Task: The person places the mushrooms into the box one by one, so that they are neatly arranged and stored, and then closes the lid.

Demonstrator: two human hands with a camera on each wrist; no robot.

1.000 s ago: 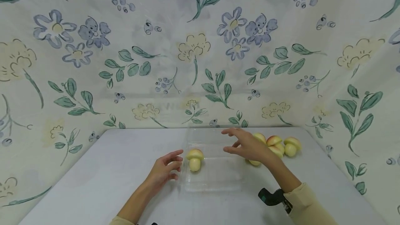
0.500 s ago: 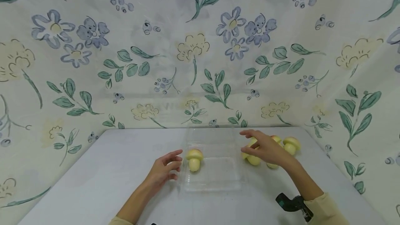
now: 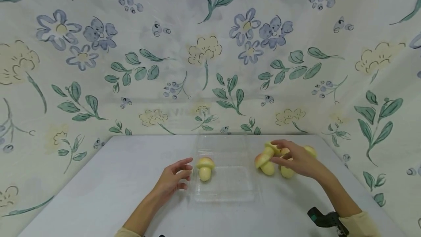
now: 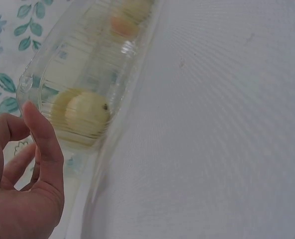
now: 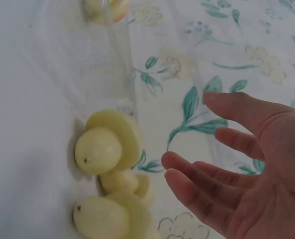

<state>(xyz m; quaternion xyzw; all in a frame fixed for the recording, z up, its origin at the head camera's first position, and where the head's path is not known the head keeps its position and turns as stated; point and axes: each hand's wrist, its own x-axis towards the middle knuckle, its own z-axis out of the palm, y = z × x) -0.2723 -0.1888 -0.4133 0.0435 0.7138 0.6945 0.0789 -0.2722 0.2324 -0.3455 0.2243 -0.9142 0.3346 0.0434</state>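
Observation:
A clear plastic clamshell box lies with its lid folded back on the white table. Inside it, at the left, is a toy mushroom with a pale yellow stem and a reddish-yellow cap. My left hand stays beside the box's left wall, fingers loosely bent, a fingertip right at the rim in the left wrist view. My right hand hovers over the loose mushrooms to the right of the box, fingers spread and holding nothing. It partly hides several of them in the head view.
Several more mushrooms sit close together on the table, their stems toward me. A floral cloth hangs behind the table's back edge. A black wrist camera mount is on my right forearm.
My right hand has moved right, from above the box to over the loose mushrooms, bringing the nearest ones into view. My left hand and the boxed mushroom have stayed in place.

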